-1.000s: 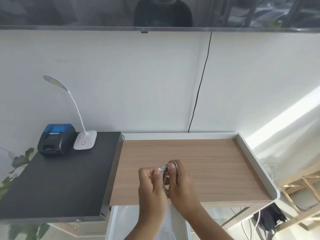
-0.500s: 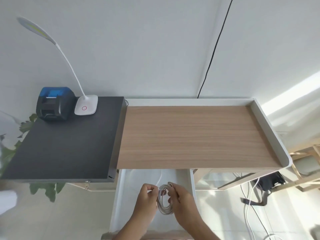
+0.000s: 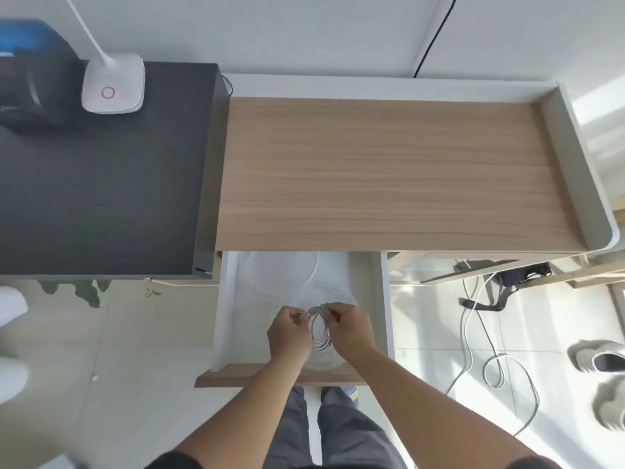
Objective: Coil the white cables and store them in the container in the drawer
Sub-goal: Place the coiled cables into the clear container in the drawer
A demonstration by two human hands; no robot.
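A coiled white cable (image 3: 319, 330) hangs between both hands over the open white drawer (image 3: 228, 309). My left hand (image 3: 288, 333) pinches the coil's top left side. The coil's top right side is gripped by my right hand (image 3: 351, 330). Directly beneath the coil sits a clear round container (image 3: 341, 292) inside the drawer, with a second clear round piece (image 3: 280, 269), perhaps its lid, further back. The coil's lower loops hang at the container's mouth; whether they touch it I cannot tell.
The wooden desk top (image 3: 389, 174) with a white raised rim lies beyond the drawer. A black surface (image 3: 101, 170) at left carries a white lamp base (image 3: 113, 83) and a dark printer (image 3: 23, 79). Loose cables (image 3: 473, 333) and shoes (image 3: 602, 360) lie on the floor at right.
The view tipped downward and both hands carried the coiled cable from above the desk top down over the open drawer, now above the clear container.
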